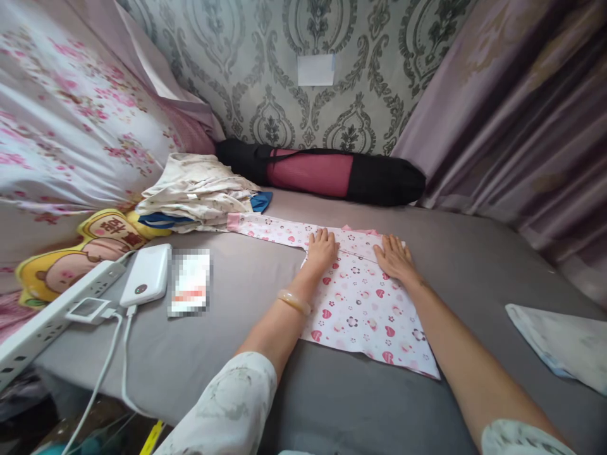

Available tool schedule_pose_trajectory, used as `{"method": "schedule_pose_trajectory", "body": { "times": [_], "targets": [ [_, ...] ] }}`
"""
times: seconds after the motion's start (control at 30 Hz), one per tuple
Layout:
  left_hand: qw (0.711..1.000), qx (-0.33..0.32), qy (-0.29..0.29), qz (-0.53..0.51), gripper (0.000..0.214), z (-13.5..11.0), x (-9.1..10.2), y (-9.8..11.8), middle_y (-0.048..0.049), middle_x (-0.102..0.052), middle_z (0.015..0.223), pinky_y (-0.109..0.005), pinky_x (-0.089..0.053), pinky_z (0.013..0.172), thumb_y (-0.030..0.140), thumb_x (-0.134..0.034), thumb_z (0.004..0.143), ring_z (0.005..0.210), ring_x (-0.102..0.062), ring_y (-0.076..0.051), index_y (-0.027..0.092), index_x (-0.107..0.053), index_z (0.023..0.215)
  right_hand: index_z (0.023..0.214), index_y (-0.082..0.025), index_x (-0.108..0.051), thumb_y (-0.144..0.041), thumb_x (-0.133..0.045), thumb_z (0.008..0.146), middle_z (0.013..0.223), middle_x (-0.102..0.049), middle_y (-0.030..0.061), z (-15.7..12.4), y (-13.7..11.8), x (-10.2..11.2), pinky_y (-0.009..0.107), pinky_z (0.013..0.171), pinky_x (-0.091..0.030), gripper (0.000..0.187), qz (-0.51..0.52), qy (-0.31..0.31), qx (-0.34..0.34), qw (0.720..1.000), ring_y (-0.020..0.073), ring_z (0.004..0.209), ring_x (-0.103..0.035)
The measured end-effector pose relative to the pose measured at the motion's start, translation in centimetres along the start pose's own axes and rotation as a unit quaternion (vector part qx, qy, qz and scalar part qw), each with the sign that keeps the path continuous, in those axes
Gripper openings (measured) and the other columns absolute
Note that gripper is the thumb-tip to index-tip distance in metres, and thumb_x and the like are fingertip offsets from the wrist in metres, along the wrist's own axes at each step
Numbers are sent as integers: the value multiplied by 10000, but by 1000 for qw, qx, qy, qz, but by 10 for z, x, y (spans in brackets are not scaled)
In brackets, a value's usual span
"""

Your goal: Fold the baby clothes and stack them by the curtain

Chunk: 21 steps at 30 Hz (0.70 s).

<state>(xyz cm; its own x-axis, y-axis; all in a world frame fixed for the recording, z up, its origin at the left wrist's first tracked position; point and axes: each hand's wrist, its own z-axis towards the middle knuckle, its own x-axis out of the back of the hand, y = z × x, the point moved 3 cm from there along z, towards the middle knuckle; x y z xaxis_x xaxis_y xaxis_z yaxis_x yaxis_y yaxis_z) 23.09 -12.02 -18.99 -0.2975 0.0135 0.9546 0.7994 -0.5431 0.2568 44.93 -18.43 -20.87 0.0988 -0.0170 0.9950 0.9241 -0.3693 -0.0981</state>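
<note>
A small white garment [365, 316] printed with pink and red hearts lies spread flat on a grey bed [237, 354]. One sleeve of it stretches out to the left. My left hand [322, 248] lies flat, palm down, on the garment's upper left part, fingers stretched out. A pale bangle sits on that wrist. My right hand [393, 256] rests flat on the upper middle of the garment, fingers spread. Neither hand holds anything.
A pile of folded clothes [199, 193] sits at the back left. A black and pink rolled bag [327, 170] lies along the wall. A white power bank [147, 275], a power strip [57, 309] and cables sit at the left. Another cloth [564, 341] lies at the right.
</note>
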Motion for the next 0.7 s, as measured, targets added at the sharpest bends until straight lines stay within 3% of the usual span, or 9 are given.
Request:
{"method": "schedule_pose_trajectory", "body": {
  "times": [0.17, 0.3, 0.47, 0.7],
  "targets": [
    [1000, 6, -11, -4, 484, 2, -1, 0, -179, -332, 1519, -489, -194, 1149, 332, -271, 985, 1420, -262, -286, 112, -397, 1398, 1521, -95, -207, -532, -127, 953, 1587, -150, 154, -1, -5, 10, 493, 1168, -86, 721, 7, -24, -13, 1000, 285, 1460, -99],
    [1000, 7, 13, -3, 519, 3, -3, 0, -190, -352, 1505, -484, -210, 1146, 375, -260, 987, 1411, -277, -296, 83, -413, 1388, 1527, -139, -197, -518, -135, 962, 1596, -115, 141, -3, -26, 17, 547, 1154, -60, 684, 12, 26, 4, 1000, 302, 1462, -62],
    [1000, 4, 6, -1, 555, 4, -7, -2, -192, -336, 1514, -481, -197, 1153, 393, -265, 981, 1419, -256, -304, 61, -387, 1409, 1520, -183, -237, -535, -116, 962, 1591, -145, 140, -1, -46, 5, 602, 1126, -106, 672, 11, 14, 8, 1000, 331, 1450, -116],
    [1000, 7, -3, -9, 549, 4, -5, -2, -189, -323, 1521, -480, -182, 1158, 390, -285, 975, 1429, -233, -304, 72, -381, 1412, 1521, -189, -240, -548, -131, 954, 1594, -131, 136, 5, -44, 4, 621, 1116, -111, 679, 12, -12, -3, 1000, 343, 1448, -113]
  ]
}}
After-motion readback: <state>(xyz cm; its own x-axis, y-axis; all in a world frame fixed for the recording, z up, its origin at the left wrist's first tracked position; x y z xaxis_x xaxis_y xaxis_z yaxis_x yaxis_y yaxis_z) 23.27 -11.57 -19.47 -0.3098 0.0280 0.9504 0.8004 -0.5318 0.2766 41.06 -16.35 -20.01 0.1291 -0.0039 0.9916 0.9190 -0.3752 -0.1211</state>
